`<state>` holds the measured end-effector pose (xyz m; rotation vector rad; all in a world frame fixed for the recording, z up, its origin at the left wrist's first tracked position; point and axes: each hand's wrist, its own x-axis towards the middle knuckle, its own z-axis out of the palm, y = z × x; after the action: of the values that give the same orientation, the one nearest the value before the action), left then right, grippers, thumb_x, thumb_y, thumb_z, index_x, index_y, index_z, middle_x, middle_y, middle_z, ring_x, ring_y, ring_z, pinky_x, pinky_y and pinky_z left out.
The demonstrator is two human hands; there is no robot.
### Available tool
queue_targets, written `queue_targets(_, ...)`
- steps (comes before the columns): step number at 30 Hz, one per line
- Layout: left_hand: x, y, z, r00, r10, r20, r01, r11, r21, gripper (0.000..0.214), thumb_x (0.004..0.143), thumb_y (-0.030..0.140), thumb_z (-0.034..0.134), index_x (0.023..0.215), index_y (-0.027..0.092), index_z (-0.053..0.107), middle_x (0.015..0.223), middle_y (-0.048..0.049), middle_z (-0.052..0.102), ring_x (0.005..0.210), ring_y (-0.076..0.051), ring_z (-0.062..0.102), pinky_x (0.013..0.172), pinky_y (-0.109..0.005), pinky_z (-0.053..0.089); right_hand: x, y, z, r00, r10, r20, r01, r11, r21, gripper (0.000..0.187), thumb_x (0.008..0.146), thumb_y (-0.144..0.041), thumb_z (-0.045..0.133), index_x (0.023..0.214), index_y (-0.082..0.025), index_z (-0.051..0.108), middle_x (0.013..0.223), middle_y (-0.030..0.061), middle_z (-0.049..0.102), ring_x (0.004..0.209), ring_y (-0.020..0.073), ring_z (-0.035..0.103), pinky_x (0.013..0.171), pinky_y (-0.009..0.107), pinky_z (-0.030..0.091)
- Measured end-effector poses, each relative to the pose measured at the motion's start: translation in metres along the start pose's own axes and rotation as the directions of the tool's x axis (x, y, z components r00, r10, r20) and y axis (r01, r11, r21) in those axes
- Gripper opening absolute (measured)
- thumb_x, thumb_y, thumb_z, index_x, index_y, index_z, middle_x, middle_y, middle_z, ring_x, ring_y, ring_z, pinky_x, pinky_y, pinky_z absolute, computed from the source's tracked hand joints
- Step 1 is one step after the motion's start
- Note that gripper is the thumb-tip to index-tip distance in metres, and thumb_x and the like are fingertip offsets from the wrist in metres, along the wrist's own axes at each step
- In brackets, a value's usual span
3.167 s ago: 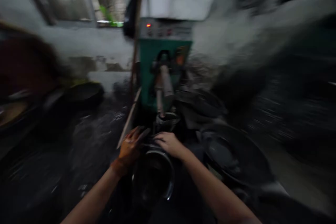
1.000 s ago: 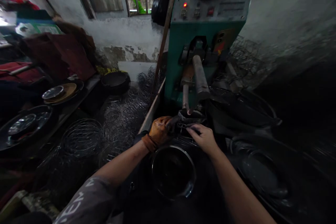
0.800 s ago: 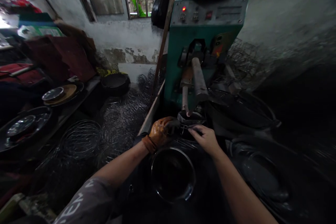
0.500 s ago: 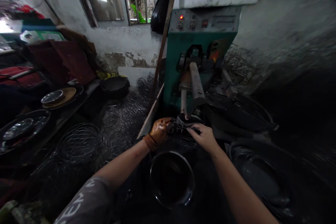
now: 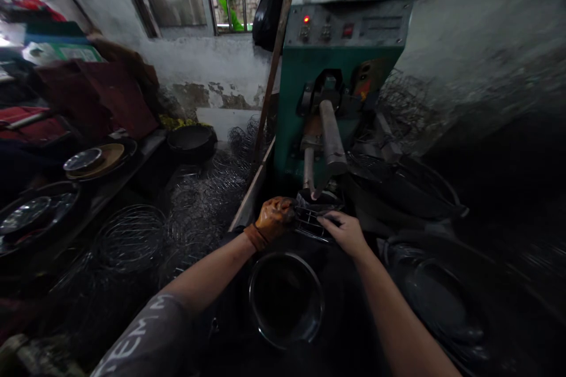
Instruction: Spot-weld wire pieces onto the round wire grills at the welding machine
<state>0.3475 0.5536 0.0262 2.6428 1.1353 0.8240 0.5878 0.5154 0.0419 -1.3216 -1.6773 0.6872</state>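
Since half a second ago both hands barely shifted: gloved left hand [image 5: 272, 219] and bare right hand [image 5: 342, 232] pinch the wire piece [image 5: 309, 221] under the welder tip [image 5: 315, 193]; best held level, fingers clear.

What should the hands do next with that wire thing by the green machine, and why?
Probably nudge the wire piece slightly forward. Both the gloved left hand and the bare right hand grip it just below the green machine, and its far edge sits near the tip of the metal arm, seemingly not quite under it.
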Motion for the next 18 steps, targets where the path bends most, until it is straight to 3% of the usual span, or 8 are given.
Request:
queue_targets(9,0.021,-0.007,0.006,0.997,0.062,0.04,-0.066,0.991,0.112,0.027,0.085,0.032,0.063,0.105,0.017,0.071,0.111,-0.0118,0.07,0.107,-0.029,0.065,0.095,-0.045,0.054,0.018,0.009,-0.009,0.999,-0.032,-0.035,0.031,0.999,-0.026,0.039,0.078,-0.06,0.068,0.069,-0.022,0.074,0.075,0.0078,0.076,0.073,0.0282,0.073,0.072,0.038,0.058)
queue_targets(14,0.03,-0.014,0.013,0.995,0.095,0.016,-0.096,0.984,0.152,0.033,0.084,0.039,0.065,0.107,0.017,0.072,0.116,-0.0122,0.069,0.111,-0.03,0.063,0.098,-0.044,0.052,0.028,0.015,-0.013,0.998,0.06,0.001,-0.06,0.997,0.04,0.036,0.075,-0.055,0.071,0.08,-0.019,0.079,0.081,0.0095,0.077,0.079,0.0297,0.074,0.079,0.041,0.058)
queue_targets(18,0.035,-0.019,0.015,0.993,0.115,0.04,-0.121,0.977,0.178,0.037,0.081,0.04,0.069,0.109,0.016,0.071,0.123,-0.0128,0.068,0.115,-0.031,0.062,0.102,-0.044,0.051,0.034,0.019,-0.012,0.997,0.079,-0.024,-0.077,0.993,0.093,0.042,0.071,-0.061,0.074,0.076,-0.02,0.077,0.078,0.0092,0.077,0.077,0.0297,0.073,0.076,0.041,0.059)
